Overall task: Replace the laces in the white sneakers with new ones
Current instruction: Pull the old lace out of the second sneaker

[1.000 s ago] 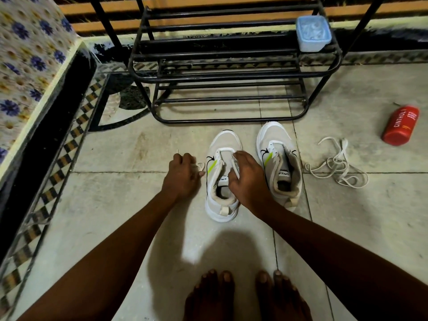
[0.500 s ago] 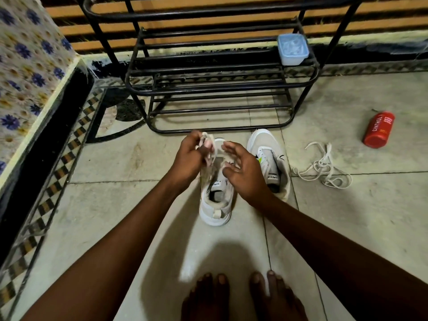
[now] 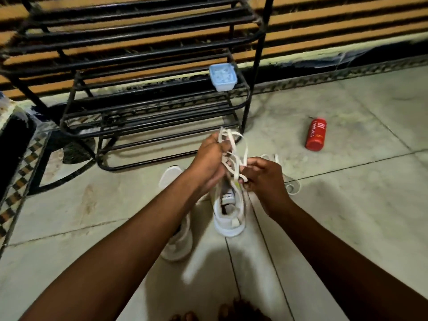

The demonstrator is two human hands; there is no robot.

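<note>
Bare toes (image 3: 222,315) at the bottom edge. Beyond them, two white sneakers (image 3: 228,212) stand on the tiled floor (image 3: 335,228). Above the sneakers, both hands hold a tangled white lace (image 3: 234,156): the left hand (image 3: 209,162) grips its upper loops, the right hand (image 3: 264,179) pinches the lower strands. Farther off lie a red bottle (image 3: 316,134) and a black shoe rack (image 3: 148,93).

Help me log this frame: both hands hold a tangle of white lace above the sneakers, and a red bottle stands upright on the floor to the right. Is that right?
Not quite. In the head view the red bottle lies on its side on the floor, not upright. The rest holds: the left hand and right hand both hold the white lace above the sneakers.
</note>
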